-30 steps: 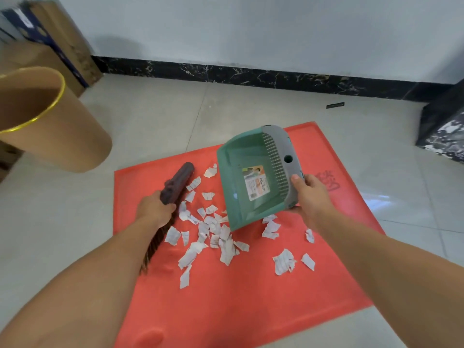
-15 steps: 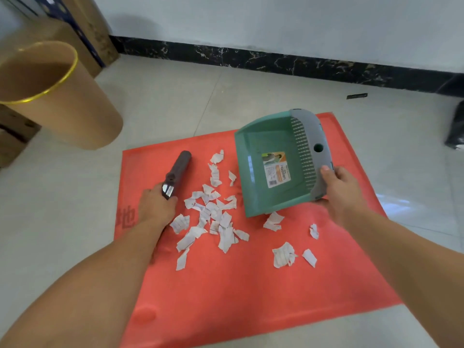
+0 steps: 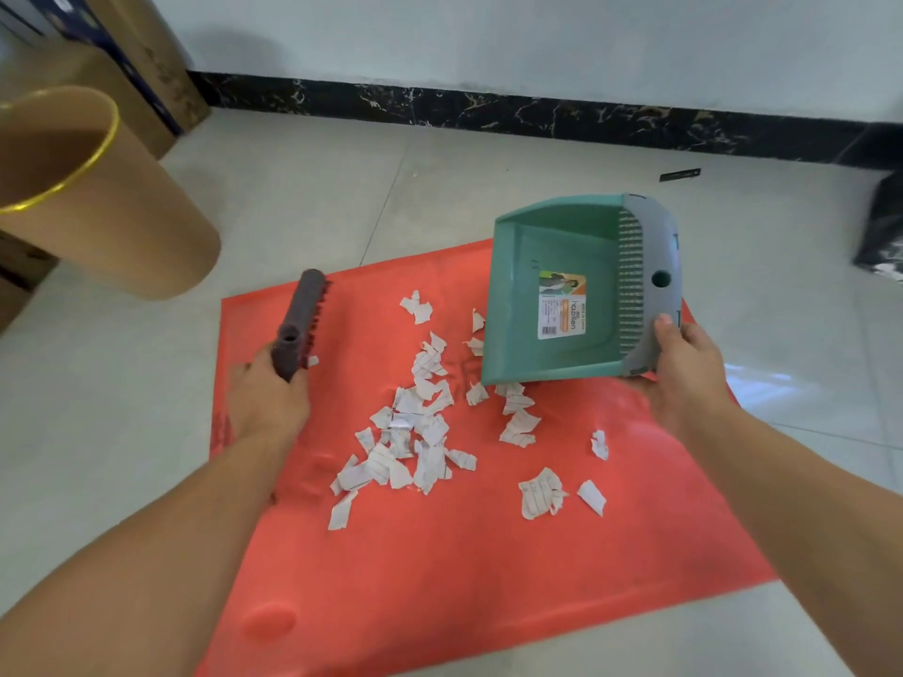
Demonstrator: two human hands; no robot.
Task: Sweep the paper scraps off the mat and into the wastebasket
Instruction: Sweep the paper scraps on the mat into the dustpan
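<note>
Paper scraps (image 3: 420, 432) lie scattered mid-mat on the red mat (image 3: 464, 579). Left hand (image 3: 266, 400) fingers wrapped around the dark brush (image 3: 299, 327) at the mat's left edge. Right hand (image 3: 684, 373) grips the tilted green dustpan (image 3: 576, 290) near the far right corner. Wastebasket (image 3: 97, 212) stands off the mat, far left.

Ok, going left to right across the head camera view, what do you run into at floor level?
Wastebasket → left hand holding the brush → main pile of paper scraps on the red mat → green dustpan → right hand gripping its grey edge.
</note>
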